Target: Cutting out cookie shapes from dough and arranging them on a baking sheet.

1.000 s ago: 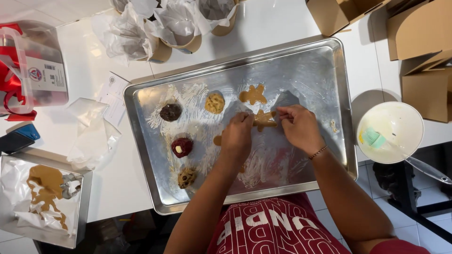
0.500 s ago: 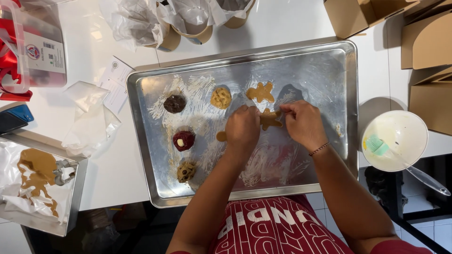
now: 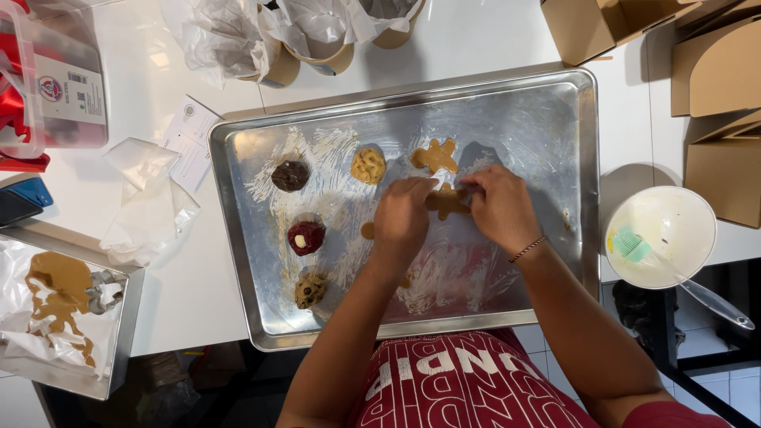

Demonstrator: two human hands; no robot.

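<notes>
Head view looks straight down on a white desk. At the far left a small metal tray lined with white paper holds a rolled-out sheet of tan dough with shapes already cut from it, and a metal cutter lies on it. Just right of that, crumpled clear plastic rests on the desk. A large silver baking tray, smeared with pale grease, fills the middle. On its left part sit a dark chocolate cookie, a red cookie with a white chip and a chocolate-chip cookie, with a pale lumpy cookie further along. The left hand and the right hand meet over a gingerbread-man cutout near the tray's centre; it is flat, tan, smooth and soft-looking, lying on the tray floor, partly hidden by the fingertips pinching its two sides. Both hands are narrowed onto it, fingers curled down. A second gingerbread-man cutout lies just above, whole and apart from it. To the right, off the tray, a white bowl holds a green silicone brush
</notes>
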